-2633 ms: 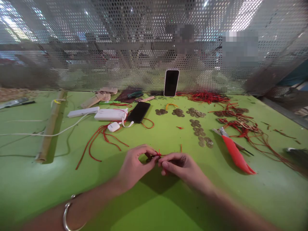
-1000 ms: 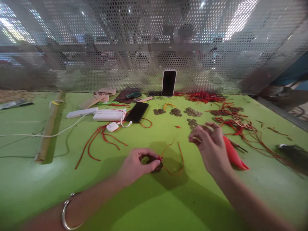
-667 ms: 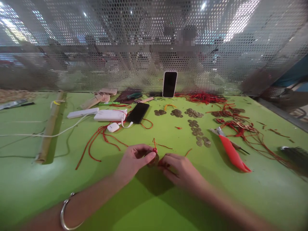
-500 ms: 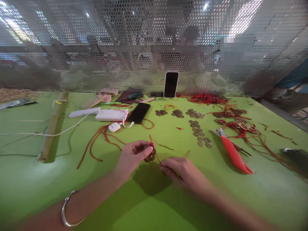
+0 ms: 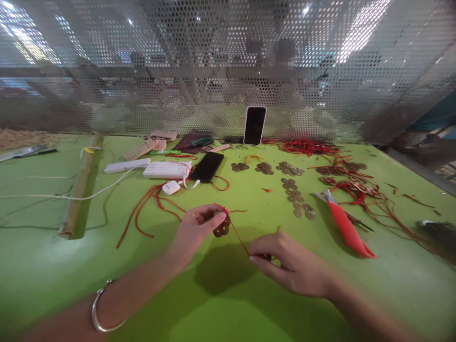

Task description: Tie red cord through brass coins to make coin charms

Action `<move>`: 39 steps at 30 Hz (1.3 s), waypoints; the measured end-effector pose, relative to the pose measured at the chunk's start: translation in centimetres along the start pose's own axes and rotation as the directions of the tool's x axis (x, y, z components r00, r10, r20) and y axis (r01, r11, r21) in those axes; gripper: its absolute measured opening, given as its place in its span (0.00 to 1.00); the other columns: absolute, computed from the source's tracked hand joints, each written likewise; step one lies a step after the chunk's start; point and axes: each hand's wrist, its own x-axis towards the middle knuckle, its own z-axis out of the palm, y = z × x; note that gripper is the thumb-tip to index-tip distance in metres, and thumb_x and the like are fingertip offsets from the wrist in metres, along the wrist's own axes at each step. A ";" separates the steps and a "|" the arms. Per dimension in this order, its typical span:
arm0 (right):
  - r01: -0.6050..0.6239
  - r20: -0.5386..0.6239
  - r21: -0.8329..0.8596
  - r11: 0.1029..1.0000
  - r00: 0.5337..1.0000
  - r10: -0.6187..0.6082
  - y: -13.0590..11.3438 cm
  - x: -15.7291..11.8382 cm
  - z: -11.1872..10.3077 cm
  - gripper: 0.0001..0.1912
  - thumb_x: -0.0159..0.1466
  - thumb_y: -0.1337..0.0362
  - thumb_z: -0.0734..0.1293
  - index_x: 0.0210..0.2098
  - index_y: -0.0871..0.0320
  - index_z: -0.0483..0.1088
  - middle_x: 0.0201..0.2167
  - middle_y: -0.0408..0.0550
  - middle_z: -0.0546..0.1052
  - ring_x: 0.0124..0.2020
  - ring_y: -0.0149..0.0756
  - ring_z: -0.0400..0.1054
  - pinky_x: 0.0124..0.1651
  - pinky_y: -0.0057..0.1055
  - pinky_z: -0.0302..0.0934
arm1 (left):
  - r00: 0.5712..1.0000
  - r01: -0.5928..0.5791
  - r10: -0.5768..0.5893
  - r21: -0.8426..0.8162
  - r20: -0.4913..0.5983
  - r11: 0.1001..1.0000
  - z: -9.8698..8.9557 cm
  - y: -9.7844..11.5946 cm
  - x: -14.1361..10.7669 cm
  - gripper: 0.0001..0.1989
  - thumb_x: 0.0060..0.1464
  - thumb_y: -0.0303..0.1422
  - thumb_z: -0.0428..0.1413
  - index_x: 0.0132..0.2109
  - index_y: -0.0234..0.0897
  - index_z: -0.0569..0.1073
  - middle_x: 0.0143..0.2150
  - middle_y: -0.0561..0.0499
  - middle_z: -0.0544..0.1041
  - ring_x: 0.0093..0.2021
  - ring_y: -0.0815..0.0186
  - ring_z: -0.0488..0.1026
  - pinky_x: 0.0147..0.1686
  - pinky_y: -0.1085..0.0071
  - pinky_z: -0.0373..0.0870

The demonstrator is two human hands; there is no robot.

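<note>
Between thumb and fingers, my left hand (image 5: 199, 228) pinches a small cluster of dark coins (image 5: 222, 227) with a red knot at its top. A thin red cord (image 5: 239, 237) runs from the cluster down to my right hand (image 5: 285, 261), whose closed fingertips grip its end. Another short cord end sticks out to the right of the knot. Both hands are just above the green table (image 5: 221, 308). More coin groups (image 5: 292, 192) lie beyond my right hand.
A phone (image 5: 254, 125) stands against the mesh screen; a black phone (image 5: 209, 167) and white power bank (image 5: 167, 169) lie at centre left. A bamboo piece (image 5: 79, 190) is at left. Red-handled blade (image 5: 347, 228), red cords (image 5: 308, 146) and a dark brush (image 5: 438, 235) are at right.
My right hand has moved right and slightly down, and the cord between the hands is longer and taut. The loose cord end near the knot has shifted; my left hand keeps its pinch.
</note>
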 end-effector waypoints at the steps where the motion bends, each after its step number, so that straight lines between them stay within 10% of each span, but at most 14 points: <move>1: -0.010 -0.035 0.011 1.000 0.999 0.010 0.1 0.0 -0.1 0.08 0.65 0.64 0.59 0.29 0.58 0.63 0.26 0.41 0.67 0.27 0.29 0.60 0.32 0.27 0.54 | 0.999 0.013 -0.013 0.023 0.034 1.000 0.2 0.1 -0.2 0.06 0.48 0.33 0.61 0.31 0.34 0.75 0.23 0.54 0.73 0.22 0.75 0.67 0.24 0.80 0.63; 6: -0.072 -0.379 0.241 0.968 0.911 0.162 0.4 0.7 0.5 0.13 0.65 0.58 0.60 0.47 0.56 0.66 0.39 0.46 0.71 0.41 0.34 0.65 0.43 0.31 0.59 | 0.981 0.012 -0.063 0.265 0.186 0.964 1.3 0.0 -1.7 0.04 0.49 0.31 0.59 0.31 0.34 0.75 0.25 0.53 0.72 0.25 0.72 0.66 0.26 0.77 0.64; 14: -0.125 -0.407 0.366 0.922 0.870 0.279 -0.1 1.6 2.3 0.06 0.60 0.61 0.67 0.31 0.58 0.70 0.30 0.44 0.73 0.32 0.33 0.68 0.35 0.31 0.62 | 0.968 -0.056 -0.071 0.479 0.242 0.876 2.4 -0.5 -2.8 0.05 0.51 0.31 0.56 0.34 0.34 0.75 0.30 0.52 0.74 0.34 0.67 0.67 0.35 0.73 0.64; 39: 0.119 -0.455 0.771 0.625 0.791 0.409 0.0 1.8 3.1 0.09 0.63 0.58 0.65 0.32 0.58 0.65 0.29 0.40 0.66 0.31 0.26 0.61 0.34 0.24 0.59 | 0.966 0.187 -0.191 0.039 0.174 0.982 2.4 -0.5 -2.2 0.09 0.47 0.34 0.63 0.29 0.33 0.73 0.23 0.55 0.71 0.24 0.74 0.66 0.26 0.78 0.64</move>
